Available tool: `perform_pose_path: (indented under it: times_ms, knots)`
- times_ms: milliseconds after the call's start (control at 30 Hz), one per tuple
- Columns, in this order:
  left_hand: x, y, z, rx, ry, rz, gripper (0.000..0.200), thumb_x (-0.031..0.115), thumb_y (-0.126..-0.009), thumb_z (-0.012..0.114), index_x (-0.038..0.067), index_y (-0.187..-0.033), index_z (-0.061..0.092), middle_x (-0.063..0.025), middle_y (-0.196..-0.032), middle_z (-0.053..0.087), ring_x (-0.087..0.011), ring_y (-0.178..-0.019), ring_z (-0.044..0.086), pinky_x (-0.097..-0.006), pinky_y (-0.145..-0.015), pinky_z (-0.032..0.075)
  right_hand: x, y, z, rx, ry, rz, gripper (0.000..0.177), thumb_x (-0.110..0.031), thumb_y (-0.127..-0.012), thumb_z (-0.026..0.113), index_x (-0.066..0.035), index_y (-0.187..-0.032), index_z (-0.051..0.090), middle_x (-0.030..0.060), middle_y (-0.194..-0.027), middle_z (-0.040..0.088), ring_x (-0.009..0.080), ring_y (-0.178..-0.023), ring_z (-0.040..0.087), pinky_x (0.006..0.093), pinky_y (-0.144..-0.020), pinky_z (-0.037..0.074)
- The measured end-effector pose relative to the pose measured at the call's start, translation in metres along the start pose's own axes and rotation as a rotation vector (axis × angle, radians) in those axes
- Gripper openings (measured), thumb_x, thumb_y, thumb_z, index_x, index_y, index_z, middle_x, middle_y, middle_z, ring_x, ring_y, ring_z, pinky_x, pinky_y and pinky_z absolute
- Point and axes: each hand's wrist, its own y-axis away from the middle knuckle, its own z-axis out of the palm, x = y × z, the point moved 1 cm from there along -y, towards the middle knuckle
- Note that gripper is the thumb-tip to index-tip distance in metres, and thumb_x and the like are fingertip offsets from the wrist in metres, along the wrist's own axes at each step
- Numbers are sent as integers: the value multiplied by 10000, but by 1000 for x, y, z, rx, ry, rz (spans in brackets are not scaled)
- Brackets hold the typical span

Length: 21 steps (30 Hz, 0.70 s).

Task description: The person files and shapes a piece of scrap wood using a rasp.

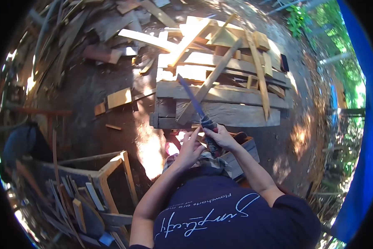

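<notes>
Near left: open-topped, pale-framed wooden crate (104,182) with thin wood strips standing in it. Far left: heap of weathered scrap boards (72,37) on the ground. Between that and the bench, a pale rectangular wood block (119,98) on the dirt.

Left hand (190,145): fingers bent, partly spread, tips right by the tool's blade-to-handle joint. Can't tell if they touch; no full grip on it. Tool is a long, narrow, bluish metal blade with a dark, red-marked handle (197,106), probably a saw, at centre just short of the bench's near edge, blade angled far left over the bench. Teeth too blurred to make out.

Weathered grey plank bench (236,119) beyond, loaded with loose pale offcuts (189,43). Right hand (222,137): fingers closed round the handle.

Near right: grey plank box (248,154). Far right: blue tarp (361,166).

My read: step in hand is checking or adjusting the tool. Next move calls for firm right grip, left fingers off the edge.
</notes>
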Motion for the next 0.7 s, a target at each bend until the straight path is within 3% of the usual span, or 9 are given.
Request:
perform_pose_path:
  times_ms: [67, 167, 200, 267, 400, 467, 533, 600, 700]
  knots:
    - [-16, 19, -17, -112, -233, -5, 496, 142, -891, 631, 42, -1345, 455, -99, -1085, 509, -199, -1008, 584, -305, -867, 499, 40, -3, -18, 123, 290, -256, 246, -234, -937, 602, -47, -1086, 546, 22, -850, 638, 79, -747, 604, 239, -650, 500]
    - [25, 45, -27, -158, 236, -75, 328, 178, -899, 624, 6, -1176, 588, -103, -968, 562, -170, -835, 575, -285, -748, 481, 56, 15, -20, 180, 114, -116, 216, -198, -937, 592, -43, -1079, 544, 6, -776, 600, 68, -695, 576, 236, -606, 481]
    - [36, 47, -32, -205, 71, 15, 208, 190, -945, 578, 8, -1031, 631, -33, -879, 576, -112, -821, 552, -271, -747, 470, 47, 23, -12, 211, 138, -71, 149, -189, -942, 568, -50, -949, 517, -8, -732, 554, 75, -643, 535, 244, -594, 461]
    - [79, 53, -28, -290, 49, -57, 202, 199, -934, 593, 0, -906, 615, -36, -830, 580, -104, -790, 549, -269, -722, 463, 47, 22, -1, 161, 95, -106, 146, -174, -935, 581, -48, -992, 533, -22, -734, 554, 66, -629, 524, 234, -583, 455]
    - [111, 63, 25, -517, -66, 355, 230, 222, -898, 624, -2, -935, 587, -108, -869, 596, -182, -772, 578, -315, -734, 478, 69, -19, 22, 94, 142, -226, 220, -168, -898, 644, -46, -1073, 593, -37, -793, 587, 45, -682, 524, 227, -604, 431]
    - [152, 72, 47, -741, -9, 310, 298, 283, -898, 617, 4, -995, 580, -142, -929, 586, -252, -844, 580, -362, -791, 473, 48, -29, 41, 8, 262, -259, 209, -172, -896, 648, -47, -1057, 600, -32, -761, 582, 41, -676, 508, 232, -601, 426]
    - [160, 82, 82, -653, 138, 537, 357, 342, -895, 605, 13, -1033, 578, -168, -1021, 548, -303, -966, 544, -393, -871, 441, 30, -34, 60, -5, 321, -356, 180, -166, -886, 654, -47, -1011, 605, -23, -731, 577, 42, -656, 488, 237, -604, 422]
    - [194, 97, 95, -703, 2, 466, 388, 367, -897, 590, 5, -1033, 571, -179, -1062, 510, -347, -1025, 498, -418, -909, 406, 14, -44, 72, -109, 473, -258, 162, -133, -881, 659, -42, -997, 593, -23, -803, 577, 50, -773, 498, 244, -708, 446]
    - [221, 110, 91, -737, -144, 419, 396, 368, -899, 585, -7, -1021, 559, -179, -1097, 488, -345, -1033, 482, -416, -897, 401, 1, -52, 87, -198, 510, -397, 189, -158, -878, 666, -51, -1015, 593, 1, -782, 597, 65, -747, 487, 257, -694, 443]
